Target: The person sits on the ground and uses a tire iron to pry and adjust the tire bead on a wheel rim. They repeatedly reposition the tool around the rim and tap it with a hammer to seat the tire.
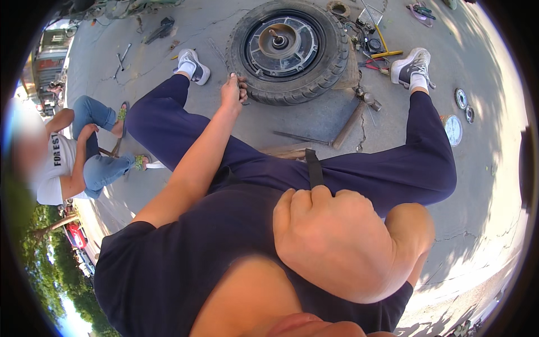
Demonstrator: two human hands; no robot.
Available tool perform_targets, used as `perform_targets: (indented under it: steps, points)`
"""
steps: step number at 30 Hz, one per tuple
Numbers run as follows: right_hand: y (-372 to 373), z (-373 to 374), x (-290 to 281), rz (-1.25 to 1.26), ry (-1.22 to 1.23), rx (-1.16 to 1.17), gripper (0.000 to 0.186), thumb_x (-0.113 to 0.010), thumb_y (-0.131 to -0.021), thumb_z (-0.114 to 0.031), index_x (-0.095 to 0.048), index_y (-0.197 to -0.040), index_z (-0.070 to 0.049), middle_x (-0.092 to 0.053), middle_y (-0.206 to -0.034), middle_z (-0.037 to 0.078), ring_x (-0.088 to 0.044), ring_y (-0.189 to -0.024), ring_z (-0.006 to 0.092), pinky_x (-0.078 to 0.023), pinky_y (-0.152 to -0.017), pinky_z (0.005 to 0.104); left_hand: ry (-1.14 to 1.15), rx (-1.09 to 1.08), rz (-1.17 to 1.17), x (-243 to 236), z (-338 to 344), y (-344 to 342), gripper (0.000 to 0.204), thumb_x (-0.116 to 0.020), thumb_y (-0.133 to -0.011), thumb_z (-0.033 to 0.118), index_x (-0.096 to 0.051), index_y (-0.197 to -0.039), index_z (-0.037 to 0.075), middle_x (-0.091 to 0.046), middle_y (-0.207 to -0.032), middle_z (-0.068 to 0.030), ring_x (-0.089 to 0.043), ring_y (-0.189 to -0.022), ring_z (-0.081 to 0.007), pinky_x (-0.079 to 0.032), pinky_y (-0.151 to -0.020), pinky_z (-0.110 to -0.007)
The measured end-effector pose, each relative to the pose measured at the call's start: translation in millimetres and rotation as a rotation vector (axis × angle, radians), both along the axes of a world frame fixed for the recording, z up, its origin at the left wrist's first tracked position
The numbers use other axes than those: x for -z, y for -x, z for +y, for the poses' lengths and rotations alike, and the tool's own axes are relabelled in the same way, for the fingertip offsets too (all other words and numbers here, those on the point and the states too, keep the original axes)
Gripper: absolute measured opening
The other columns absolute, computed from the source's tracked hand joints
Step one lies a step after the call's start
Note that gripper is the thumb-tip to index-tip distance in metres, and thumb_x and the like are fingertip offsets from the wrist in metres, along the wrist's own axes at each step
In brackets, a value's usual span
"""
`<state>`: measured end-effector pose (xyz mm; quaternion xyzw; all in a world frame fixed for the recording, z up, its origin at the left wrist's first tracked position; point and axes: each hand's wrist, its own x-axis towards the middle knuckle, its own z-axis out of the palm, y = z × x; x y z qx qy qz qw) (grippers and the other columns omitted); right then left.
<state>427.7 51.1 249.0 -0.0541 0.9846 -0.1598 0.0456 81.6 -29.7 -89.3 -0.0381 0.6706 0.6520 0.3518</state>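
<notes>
A black tyre (331, 76) lies on its side on the ground between my feet, with a grey metal hub motor (303, 48) in its middle and a shaft sticking up. My left hand (233, 92) is beside the tyre's near left edge, its darkened fingers curled closed. Whatever they may hold is too small to make out. Close before my chest, my right hand (331, 241) is raised with the fingers folded in. A black strap (314, 168) shows just beyond its knuckles; the palm is hidden, and I cannot tell whether the hand grips the strap.
A hammer (352, 121) and a thin metal bar (303, 137) lie near the tyre. Yellow-handled tools (387, 54) are at the far right, by my shoe. Round metal parts (460, 99) and a tin (451, 129) stand farther right. A person (67, 151) sits at the left.
</notes>
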Motion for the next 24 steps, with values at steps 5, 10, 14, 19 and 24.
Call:
perform_targets:
  steps: [5, 10, 14, 19, 24]
  points:
    - [-6, 1, -12, 0.018, -0.145, -0.093, 0.029, -0.063, -0.070, -0.013, -0.069, -0.092, 0.005, -0.060, -0.067, 0.010, -0.057, -0.063, 0.0190, -0.040, -0.046, 0.0273, -0.024, -0.029, 0.006, 0, 11, -6, 0.043, -0.039, -0.103, 0.039, -0.057, -0.100, 0.000, -0.051, -0.067, -0.0034, -0.038, -0.042, -0.0105, -0.028, -0.037, -0.027]
    - [14, -5, -15, 0.018, -0.223, -0.091, 0.030, -0.062, -0.071, -0.015, -0.068, -0.093, 0.005, -0.062, -0.074, 0.012, -0.056, -0.067, 0.0204, -0.041, -0.048, 0.0276, -0.015, -0.078, 0.005, 3, 7, -6, 0.043, -0.038, -0.104, 0.037, -0.057, -0.099, 0.000, -0.051, -0.065, -0.0034, -0.037, -0.041, -0.0105, -0.027, -0.036, -0.027]
    - [26, -9, -8, 0.071, -0.209, -0.115, 0.024, -0.063, -0.068, -0.015, -0.068, -0.085, 0.002, -0.058, -0.070, 0.010, -0.052, -0.065, 0.0190, -0.039, -0.047, 0.0276, -0.046, -0.107, 0.020, -1, 21, -10, 0.040, -0.037, -0.104, 0.035, -0.056, -0.101, -0.001, -0.050, -0.066, -0.0041, -0.037, -0.041, -0.0102, -0.029, -0.036, -0.027]
    - [61, -9, -7, -0.019, -0.129, -0.257, 0.012, -0.065, -0.064, -0.015, -0.063, -0.068, -0.004, -0.051, -0.063, 0.006, -0.047, -0.060, 0.0165, -0.036, -0.046, 0.0271, -0.117, -0.178, 0.110, 4, 21, -7, 0.035, -0.040, -0.103, 0.029, -0.053, -0.105, -0.003, -0.053, -0.075, -0.0062, -0.043, -0.048, -0.0102, -0.033, -0.039, -0.026]
    - [121, 21, 75, 0.001, 0.206, -0.104, 0.017, -0.066, -0.080, -0.016, -0.063, -0.084, -0.001, -0.064, -0.077, 0.014, -0.067, -0.076, 0.0312, -0.053, -0.064, 0.0402, -0.363, -0.134, -0.110, -17, 17, -15, 0.021, -0.042, -0.102, 0.014, -0.052, -0.106, -0.004, -0.057, -0.092, -0.0113, -0.057, -0.081, -0.0205, -0.052, -0.072, -0.034]
